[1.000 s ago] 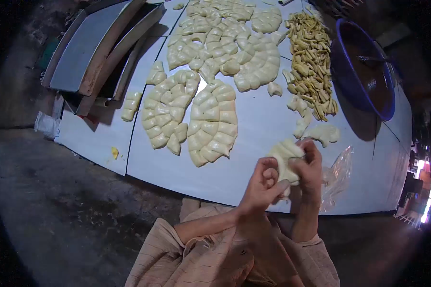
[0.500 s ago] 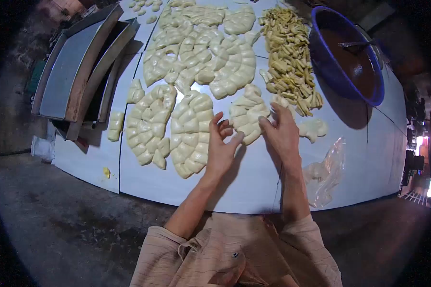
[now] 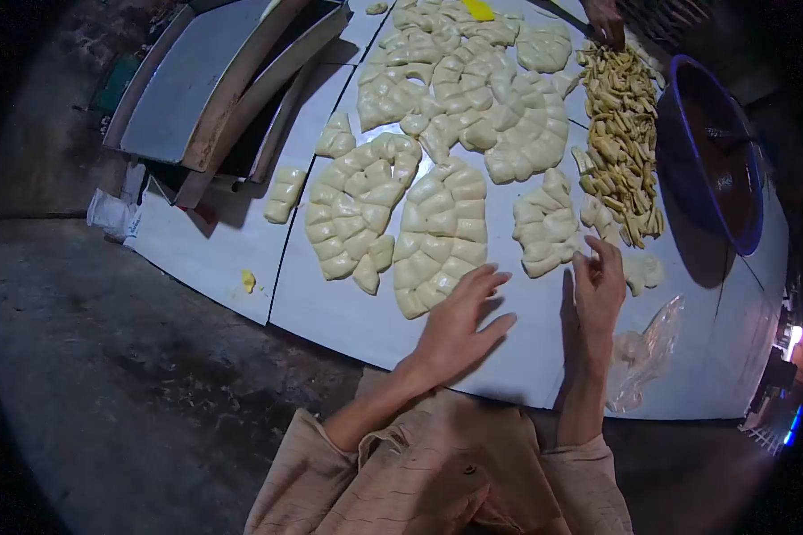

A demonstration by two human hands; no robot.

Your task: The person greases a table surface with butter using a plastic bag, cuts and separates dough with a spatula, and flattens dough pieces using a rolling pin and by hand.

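Observation:
My left hand (image 3: 464, 323) is open, its thumb and fingers spread, over the table by the lower end of an oval slab of pale dough pieces (image 3: 442, 227). My right hand (image 3: 600, 290) is open too, fingers bent and thumb apart, close to a smaller dough slab (image 3: 544, 225). It holds nothing that I can see. Small dough lumps (image 3: 602, 217) and a flat dough scrap (image 3: 642, 271) lie around its fingertips. To the left rests another curved dough slab (image 3: 359, 201).
Large joined dough slabs (image 3: 473, 85) cover the far middle of the white table (image 3: 544, 357). Yellowish cut strips (image 3: 620, 134) are piled beside a blue basin (image 3: 674, 134) of brown liquid. Metal trays (image 3: 183, 89) stand left. A plastic bag (image 3: 651, 352) lies right. Another person's hand (image 3: 605, 22) reaches in.
Both my hands have drawn back toward me from the small dough slab, and my left has spread. The view has shifted left. Another person's hand and a yellow object now show at the top.

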